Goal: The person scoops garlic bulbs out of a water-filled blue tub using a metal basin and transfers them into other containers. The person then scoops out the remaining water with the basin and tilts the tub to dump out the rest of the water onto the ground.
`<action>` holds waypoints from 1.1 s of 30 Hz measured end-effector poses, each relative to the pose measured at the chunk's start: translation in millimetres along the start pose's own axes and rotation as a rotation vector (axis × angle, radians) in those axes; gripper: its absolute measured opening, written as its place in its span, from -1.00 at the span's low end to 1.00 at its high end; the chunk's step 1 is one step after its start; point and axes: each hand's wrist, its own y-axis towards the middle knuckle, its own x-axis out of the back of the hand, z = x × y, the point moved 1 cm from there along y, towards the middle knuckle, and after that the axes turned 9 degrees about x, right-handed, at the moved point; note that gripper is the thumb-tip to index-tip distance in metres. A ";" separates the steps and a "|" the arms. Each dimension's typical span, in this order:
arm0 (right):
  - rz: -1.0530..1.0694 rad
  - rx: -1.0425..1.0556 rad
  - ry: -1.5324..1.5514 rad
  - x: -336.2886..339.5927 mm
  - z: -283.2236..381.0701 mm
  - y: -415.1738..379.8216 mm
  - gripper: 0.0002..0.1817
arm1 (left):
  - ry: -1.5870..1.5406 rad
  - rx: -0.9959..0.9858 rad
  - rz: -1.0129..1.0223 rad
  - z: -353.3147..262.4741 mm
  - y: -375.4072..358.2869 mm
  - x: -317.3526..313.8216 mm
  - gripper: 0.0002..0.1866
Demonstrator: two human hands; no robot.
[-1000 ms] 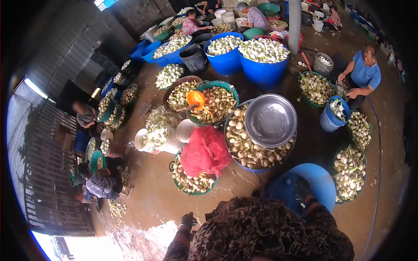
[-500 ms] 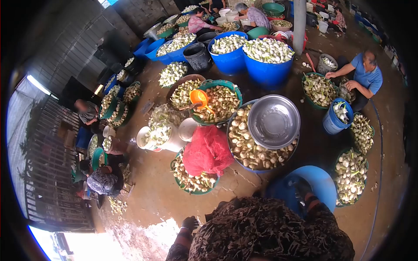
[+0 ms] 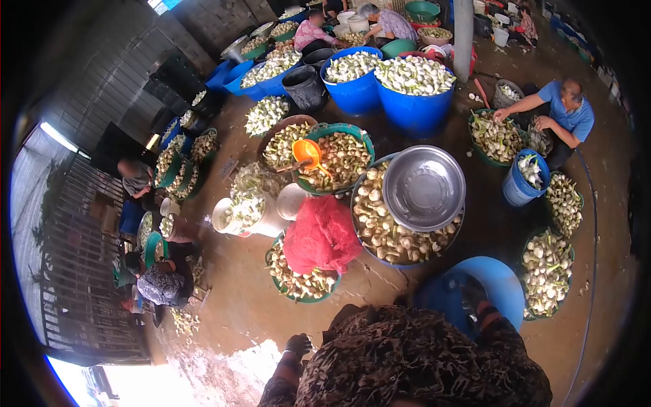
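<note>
My right hand (image 3: pixel 473 296), in a dark glove, is at the blue tub (image 3: pixel 505 288) in front of my right side. It looks closed on the tub, though its fingers are dark and partly lost in shadow. Low on my left hangs my left hand (image 3: pixel 298 344), also dark-gloved, with its fingers apart and nothing in it. Ahead of the tub, a wide silver metal basin (image 3: pixel 426 186) rests on a large container of garlic bulbs (image 3: pixel 380 220). A red mesh bag (image 3: pixel 321 234) lies over a green basket of garlic (image 3: pixel 305 281) to the left.
An orange scoop (image 3: pixel 307 154) lies on a green tub of garlic (image 3: pixel 346 156). Blue barrels (image 3: pixel 417 105) heaped with garlic stand further back near a pole (image 3: pixel 463 41). At right, a person in a blue shirt (image 3: pixel 569 112) handles garlic. A hose (image 3: pixel 591 258) runs along the floor.
The view shifts slightly, so the surroundings sit a little further left and higher. The blue-shirted person's hand moves left over the basket. My hands keep nearly the same positions.
</note>
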 end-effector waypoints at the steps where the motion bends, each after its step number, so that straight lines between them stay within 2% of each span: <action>1: -0.003 0.014 -0.002 -0.8 2.1 -3.0 -0.53 | 0.173 -0.136 -0.087 1.0 6.9 0.2 -0.86; 3: -0.018 0.037 -0.019 -2.9 7.7 -8.3 -0.55 | 0.345 -0.272 -0.169 6.8 16.3 -2.0 -0.85; 5: -0.031 0.041 -0.036 -3.8 5.2 -3.1 -0.57 | 0.155 -0.205 -0.060 -0.8 16.2 3.9 -0.85; 6: 0.001 0.005 -0.027 -4.6 5.6 1.4 -0.49 | 0.092 -0.181 -0.024 -3.0 17.6 5.1 -0.86; 7: 0.029 -0.035 -0.017 -3.1 -2.4 9.0 -0.24 | -0.232 -0.084 0.024 6.5 27.1 -2.3 -0.85; 8: 0.024 -0.044 -0.016 3.1 -18.1 27.2 -0.24 | -0.389 -0.032 0.057 17.0 38.0 -8.8 -0.85; 9: 0.039 -0.063 -0.041 3.8 -13.5 26.6 -0.37 | -0.549 0.020 0.081 28.0 49.3 -15.6 -0.84; 12: 0.092 -0.080 -0.225 -7.0 89.6 -15.3 -0.60 | -0.646 -0.012 0.146 37.7 77.4 -16.6 -0.85; 13: 0.098 -0.071 -0.233 -9.5 121.9 -19.1 -0.59 | -0.582 0.019 0.138 26.4 86.1 -5.0 -0.86; 15: 0.094 -0.059 -0.166 -2.7 138.0 7.5 -0.45 | -0.517 0.028 0.158 0.2 93.1 17.3 -0.85; 17: 0.046 -0.059 -0.011 0.8 159.7 40.5 -0.29 | -1.198 0.471 0.239 -1.9 137.1 12.6 -0.77; 18: 0.004 -0.040 0.096 -2.2 165.4 62.5 -0.28 | -1.103 0.492 0.245 -7.0 150.5 26.5 -0.74; 19: -0.107 -0.025 0.149 -9.1 175.4 83.5 -0.20 | -1.054 0.488 0.117 -21.1 158.9 37.6 -0.77; 20: -0.099 0.136 0.088 -17.0 203.5 96.7 -0.18 | -1.070 0.459 0.072 -27.1 176.8 49.2 -0.80; 21: -0.107 0.136 0.230 -21.4 191.3 138.9 -0.22 | -1.121 0.446 0.114 -26.4 191.2 59.5 -0.83; 23: -0.128 0.052 0.228 -31.7 215.9 158.1 -0.24 | -1.051 0.478 0.086 -47.4 208.6 82.9 -0.83; 25: -0.140 -0.037 0.229 -56.9 237.8 177.5 -0.25 | -1.056 0.399 0.109 -54.8 239.9 97.8 -0.84; 27: -0.290 0.065 0.261 -77.7 257.5 203.1 -0.33 | -1.026 0.369 0.118 -68.9 266.3 117.4 -0.85; 30: -0.328 -0.050 0.186 -98.5 280.7 238.4 -0.40 | -0.965 0.346 0.139 -73.9 303.1 136.9 -0.82; 32: -0.320 0.071 -0.104 -108.1 278.7 265.8 -0.43 | -0.891 0.303 0.204 -72.7 338.8 153.0 -0.81; 33: -0.398 -0.025 0.034 -114.8 277.4 283.7 -0.42 | -0.872 0.271 0.214 -75.7 360.3 158.4 -0.79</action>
